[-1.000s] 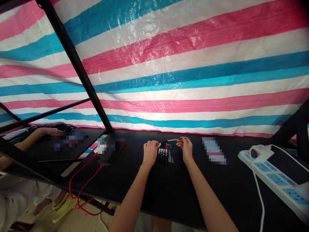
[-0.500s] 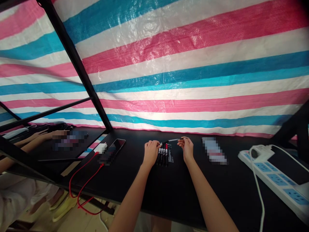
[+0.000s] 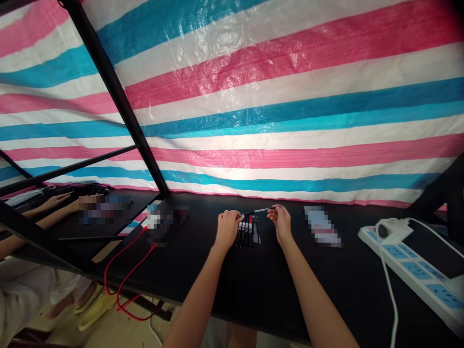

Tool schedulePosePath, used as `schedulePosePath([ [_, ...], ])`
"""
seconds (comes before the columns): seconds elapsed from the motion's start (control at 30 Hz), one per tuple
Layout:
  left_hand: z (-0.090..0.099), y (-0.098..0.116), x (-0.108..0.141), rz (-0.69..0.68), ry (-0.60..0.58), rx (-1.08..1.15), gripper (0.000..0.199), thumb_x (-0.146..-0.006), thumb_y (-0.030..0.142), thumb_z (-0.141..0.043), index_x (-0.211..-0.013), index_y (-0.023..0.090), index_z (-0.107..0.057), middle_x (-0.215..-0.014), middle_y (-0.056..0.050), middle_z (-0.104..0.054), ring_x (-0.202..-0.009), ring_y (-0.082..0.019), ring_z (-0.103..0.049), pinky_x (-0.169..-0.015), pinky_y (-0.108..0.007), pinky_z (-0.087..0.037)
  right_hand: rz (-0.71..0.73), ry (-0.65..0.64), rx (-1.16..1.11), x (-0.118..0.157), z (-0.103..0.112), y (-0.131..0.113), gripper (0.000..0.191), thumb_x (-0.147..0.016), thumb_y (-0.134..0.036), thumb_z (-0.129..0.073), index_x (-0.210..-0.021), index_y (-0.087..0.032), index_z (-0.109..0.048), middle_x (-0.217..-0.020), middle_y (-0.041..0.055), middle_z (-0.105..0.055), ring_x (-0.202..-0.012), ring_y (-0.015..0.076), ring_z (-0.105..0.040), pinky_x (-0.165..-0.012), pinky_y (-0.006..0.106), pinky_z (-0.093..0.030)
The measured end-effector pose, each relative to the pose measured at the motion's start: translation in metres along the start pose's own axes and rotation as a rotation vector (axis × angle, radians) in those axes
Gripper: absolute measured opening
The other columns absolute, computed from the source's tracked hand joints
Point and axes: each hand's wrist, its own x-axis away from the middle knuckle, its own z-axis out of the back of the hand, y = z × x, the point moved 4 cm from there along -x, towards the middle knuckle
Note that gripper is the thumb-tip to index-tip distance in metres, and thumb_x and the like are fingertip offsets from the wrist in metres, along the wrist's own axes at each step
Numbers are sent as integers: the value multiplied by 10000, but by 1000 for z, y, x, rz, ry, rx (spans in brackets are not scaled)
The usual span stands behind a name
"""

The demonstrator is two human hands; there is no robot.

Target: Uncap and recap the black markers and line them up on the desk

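Between my two hands a thin pen (image 3: 259, 210) is held roughly level above the black table. My left hand (image 3: 228, 227) pinches its dark left end, and my right hand (image 3: 281, 222) has the right end between its fingertips. Below it, several black pens (image 3: 245, 234) lie side by side on the table, some with white bands and one with a red part. Just right of them are several thinner, greyish sticks (image 3: 256, 231), whose details are too small to tell.
A white power strip (image 3: 416, 270) with a plug and cable lies at the right. Blurred packets (image 3: 322, 226) sit right of my hands. Red cables (image 3: 125, 280) hang over the left front edge. Beyond a black metal post (image 3: 119, 96), another person's hands rest on a neighbouring table.
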Motion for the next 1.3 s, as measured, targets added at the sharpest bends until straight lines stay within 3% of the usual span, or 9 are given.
schedulePosePath([
  [0.17,0,1,0,-11,-5,-7,159,-890,269,-364,-889,206,-510,-918,-5,-579,-889,-143,-459,-827,-293,-291,44,-27,161,1,-2,-2,242,-685,-380,-511,-797,-165,-508,-614,-3,-589,-429,76,-483,-387,168,-329],
  [0.37,2,-2,0,19,37,-41,175,-890,273,-364,-892,207,-527,-921,-10,-591,-886,-146,-472,-825,-306,-298,34,-468,514,14,-28,9,366,-754,-449,-461,-922,-145,-578,-692,18,-602,-423,85,-459,-383,195,-275],
  [0.43,4,-5,0,44,98,-39,168,-885,274,-378,-888,206,-532,-916,-10,-596,-877,-147,-479,-820,-310,-303,40,-528,613,17,-30,11,398,-778,-462,-434,-987,-152,-570,-696,16,-603,-425,89,-451,-424,214,-309],
  [0.6,7,-14,2,113,239,-36,158,-876,289,-401,-878,209,-537,-888,-12,-607,-859,-159,-486,-825,-333,-296,155,-345,1186,17,-16,0,311,-817,-452,-416,-890,-218,-607,-689,17,-595,-645,157,-541,-530,236,-308],
  [0.7,7,-19,2,154,260,-79,167,-876,295,-399,-875,209,-543,-873,-22,-609,-852,-172,-484,-819,-346,-293,167,-325,1435,19,-12,-4,281,-826,-446,-426,-829,-227,-602,-733,29,-605,-713,178,-548,-543,241,-284],
  [1.07,13,-27,5,203,243,-376,191,-863,283,-404,-877,197,-574,-897,-63,-548,-901,-221,-427,-866,-411,-269,121,-355,1565,23,-16,-3,188,-778,-385,-499,-789,-212,-573,-718,26,-583,-668,161,-530,-528,232,-268],
  [1.3,6,-40,6,334,105,-462,177,-842,224,-425,-832,164,-592,-857,-80,-537,-909,-235,-417,-944,-459,-205,126,-356,1590,25,-16,-3,143,-747,-340,-497,-764,-215,-565,-730,28,-580,-681,171,-528,-525,236,-266],
])
